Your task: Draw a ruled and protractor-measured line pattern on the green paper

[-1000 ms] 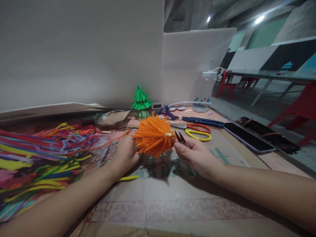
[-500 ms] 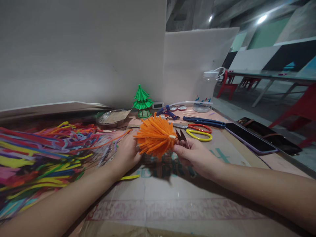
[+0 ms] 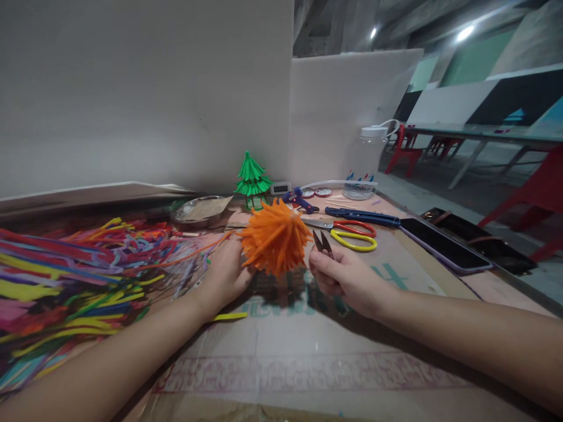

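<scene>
At its eight o'clock, the left hand [image 3: 225,271] clasps the orange tuft [image 3: 277,241], presumably steadying it. At four, the right hand [image 3: 345,272] pinches snips [image 3: 326,244] blades-up, seemingly sparing it.

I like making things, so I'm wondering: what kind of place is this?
It looks like a craft workspace, maybe in a workshop or classroom. A heap of colourful strips, a blue glue gun and scissors with red and yellow handles suggest that.

Hands [image 3: 225,272]: two
Orange tuft [image 3: 276,241]: one
Snips [image 3: 326,244]: one pair
Green tree [image 3: 252,187]: one
Bottle [image 3: 368,153]: one
Strips [image 3: 94,272]: too many
</scene>
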Tool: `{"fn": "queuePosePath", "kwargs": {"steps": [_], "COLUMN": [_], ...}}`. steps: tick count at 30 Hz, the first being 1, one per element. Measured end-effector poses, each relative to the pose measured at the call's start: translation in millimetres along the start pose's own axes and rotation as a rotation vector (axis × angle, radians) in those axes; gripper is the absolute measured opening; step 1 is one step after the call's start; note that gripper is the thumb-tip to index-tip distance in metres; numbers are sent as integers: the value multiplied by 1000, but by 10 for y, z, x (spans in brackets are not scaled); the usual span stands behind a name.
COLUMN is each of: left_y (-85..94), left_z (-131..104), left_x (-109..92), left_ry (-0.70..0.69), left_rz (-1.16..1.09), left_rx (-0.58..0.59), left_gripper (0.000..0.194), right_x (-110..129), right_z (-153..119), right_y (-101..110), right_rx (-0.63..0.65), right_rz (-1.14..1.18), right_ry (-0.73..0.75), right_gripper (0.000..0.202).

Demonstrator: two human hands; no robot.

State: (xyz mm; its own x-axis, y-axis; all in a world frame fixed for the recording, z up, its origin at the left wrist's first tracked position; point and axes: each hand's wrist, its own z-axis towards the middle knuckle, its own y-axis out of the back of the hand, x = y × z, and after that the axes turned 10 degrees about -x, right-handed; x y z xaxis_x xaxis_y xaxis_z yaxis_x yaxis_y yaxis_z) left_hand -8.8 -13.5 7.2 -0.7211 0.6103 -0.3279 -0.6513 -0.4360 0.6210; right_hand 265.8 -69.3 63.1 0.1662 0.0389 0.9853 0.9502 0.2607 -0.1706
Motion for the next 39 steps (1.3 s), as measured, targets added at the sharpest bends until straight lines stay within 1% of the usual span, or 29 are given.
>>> {"fn": "queuePosePath", "kwargs": {"steps": [5, 8, 10, 14, 16, 19, 24, 29, 39], "left_y": [-40, -43, -53, -71, -62, -35, -11, -5, -37], "left_z": [77, 87, 68, 35, 39, 57, 68, 66, 17], "left_x": [-42, -51, -21, 47, 48, 24, -18, -39, 50], "left_ry": [-16, -19, -6, 22, 26, 23, 6, -3, 22], "left_rz": [-114, -140, -129, -90, -85, -82, -62, -59, -64], "left_rx": [8, 15, 10, 8, 17, 26, 5, 3, 3], "left_gripper": [37, 38, 37, 34, 33, 31, 31, 31, 33], "right_x": [28, 32, 23, -8, -20, -30, -32, -19, -16], "right_z": [-37, -58, -71, -110, -131, -142, -116, -119, -110], "right_y": [4, -3, -12, -35, -43, -46, -43, -48, -36], "right_rx": [6, 2, 35, 147, 168, 173, 178, 159, 152], "right_rz": [-5, -22, -44, -34, -19, 8, 114, 66, 58], "right_ry": [39, 49, 35, -14, -40, -84, -132, -103, -70], "right_gripper": [65, 67, 65, 60, 59, 57, 55, 57, 56]}}
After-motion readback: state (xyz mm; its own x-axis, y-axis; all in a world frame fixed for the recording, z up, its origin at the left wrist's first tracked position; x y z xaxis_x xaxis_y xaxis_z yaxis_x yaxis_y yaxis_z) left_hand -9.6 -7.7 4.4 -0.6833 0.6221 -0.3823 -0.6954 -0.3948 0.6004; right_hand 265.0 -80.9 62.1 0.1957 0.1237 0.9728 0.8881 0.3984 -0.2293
